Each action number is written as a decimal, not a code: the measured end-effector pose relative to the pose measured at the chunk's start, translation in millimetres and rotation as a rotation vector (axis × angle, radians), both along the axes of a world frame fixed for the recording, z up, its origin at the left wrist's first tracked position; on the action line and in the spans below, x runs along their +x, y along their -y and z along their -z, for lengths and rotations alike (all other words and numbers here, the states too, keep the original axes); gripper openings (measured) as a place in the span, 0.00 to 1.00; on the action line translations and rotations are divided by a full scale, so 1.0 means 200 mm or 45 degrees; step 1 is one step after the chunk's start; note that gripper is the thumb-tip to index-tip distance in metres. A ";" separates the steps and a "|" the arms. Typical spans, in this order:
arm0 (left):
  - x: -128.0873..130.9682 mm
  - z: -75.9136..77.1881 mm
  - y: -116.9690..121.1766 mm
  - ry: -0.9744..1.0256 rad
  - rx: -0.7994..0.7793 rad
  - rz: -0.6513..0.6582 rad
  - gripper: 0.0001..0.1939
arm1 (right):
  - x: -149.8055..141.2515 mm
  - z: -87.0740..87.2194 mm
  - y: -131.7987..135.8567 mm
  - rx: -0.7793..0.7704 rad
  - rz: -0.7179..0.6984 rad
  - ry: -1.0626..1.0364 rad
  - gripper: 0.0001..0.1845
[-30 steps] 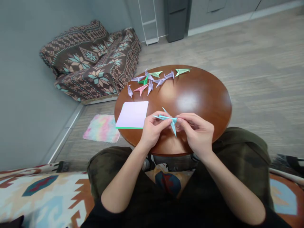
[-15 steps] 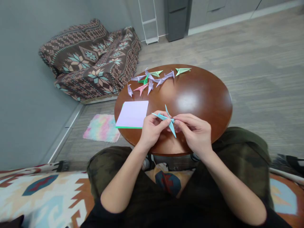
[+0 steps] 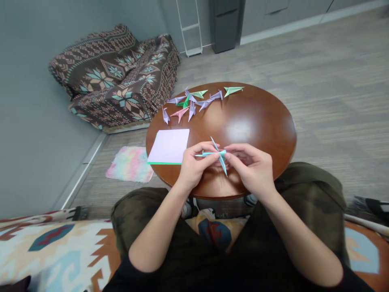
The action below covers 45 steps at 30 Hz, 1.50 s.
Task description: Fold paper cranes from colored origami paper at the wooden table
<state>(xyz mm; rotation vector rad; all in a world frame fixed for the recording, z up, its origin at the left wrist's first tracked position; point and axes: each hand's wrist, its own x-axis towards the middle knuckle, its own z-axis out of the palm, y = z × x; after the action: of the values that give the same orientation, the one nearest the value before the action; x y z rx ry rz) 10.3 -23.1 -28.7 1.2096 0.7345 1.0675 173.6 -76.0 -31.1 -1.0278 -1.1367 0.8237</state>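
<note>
A light blue folded paper crane (image 3: 219, 156) is held over the near edge of the round brown table (image 3: 258, 121). My left hand (image 3: 196, 166) pinches its left side, and my right hand (image 3: 252, 168) pinches its right side, fingers closed on the paper. Thin points of the crane stick out left, up and down between my fingertips. A stack of square paper (image 3: 169, 146), lilac on top with a green edge, lies on the table just left of my left hand.
Several finished paper cranes (image 3: 194, 101) in lilac, green and pink lie at the table's far edge. A patterned sofa (image 3: 115, 77) stands against the wall at the back left. A pastel cloth (image 3: 130, 164) lies on the floor left of the table.
The blue crane has been turned slightly between my fingers; its left point now lies more level. Both hands have kept their place.
</note>
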 end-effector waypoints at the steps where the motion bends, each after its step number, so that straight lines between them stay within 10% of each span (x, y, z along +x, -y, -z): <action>1: 0.00 0.00 0.00 -0.017 0.009 0.006 0.10 | 0.00 0.00 0.00 0.010 0.025 0.001 0.04; 12: -0.03 -0.04 -0.01 -0.447 0.531 -0.127 0.05 | 0.07 0.03 -0.02 0.215 -0.002 0.450 0.03; 27: -0.02 -0.05 -0.01 -0.610 1.003 -0.156 0.02 | 0.06 -0.01 -0.02 -0.187 -0.261 -0.176 0.05; 45: -0.02 -0.06 0.00 -0.606 1.062 -0.207 0.02 | 0.05 -0.01 -0.01 -0.039 -0.157 -0.084 0.04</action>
<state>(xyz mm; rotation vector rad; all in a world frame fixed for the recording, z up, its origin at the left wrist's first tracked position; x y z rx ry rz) 6.5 -22.5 -17.6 2.1993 0.7745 1.2867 183.9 -74.6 -28.3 -0.9561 -1.1430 0.9686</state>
